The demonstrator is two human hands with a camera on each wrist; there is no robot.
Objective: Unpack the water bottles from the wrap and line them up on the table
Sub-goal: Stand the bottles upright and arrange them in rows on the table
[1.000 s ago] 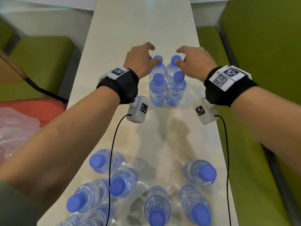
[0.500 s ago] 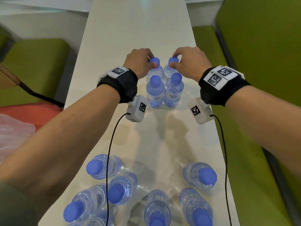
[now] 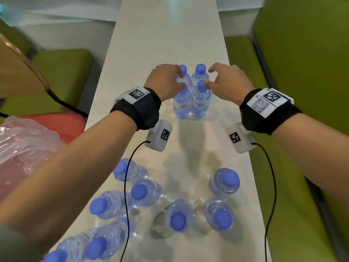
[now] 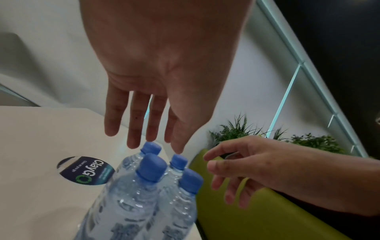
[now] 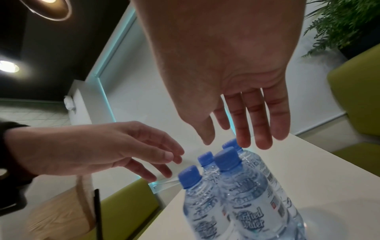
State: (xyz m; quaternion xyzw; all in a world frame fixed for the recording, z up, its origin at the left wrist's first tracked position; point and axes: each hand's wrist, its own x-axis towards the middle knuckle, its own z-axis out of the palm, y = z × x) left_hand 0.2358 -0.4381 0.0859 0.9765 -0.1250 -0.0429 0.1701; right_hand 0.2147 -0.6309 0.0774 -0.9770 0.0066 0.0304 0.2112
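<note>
Four bottles (image 3: 191, 95) are set upright in a tight block mid-bench (image 3: 166, 35). Eight loose bottles (image 3: 177, 216) remain unaligned near the front edge. Left hand (image 3: 166, 80) and right hand (image 3: 228, 80) hover with fingers spread, nothing held.

Nearest bottles (image 3: 79, 248) cut off by the head view's bottom edge, far-left bottle (image 3: 182, 75) half hidden behind the left hand (image 3: 166, 80), pink plastic (image 3: 22, 140) cropped at left.

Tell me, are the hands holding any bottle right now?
No. The left hand and right hand hover open over the four bottles, gripping none.
</note>
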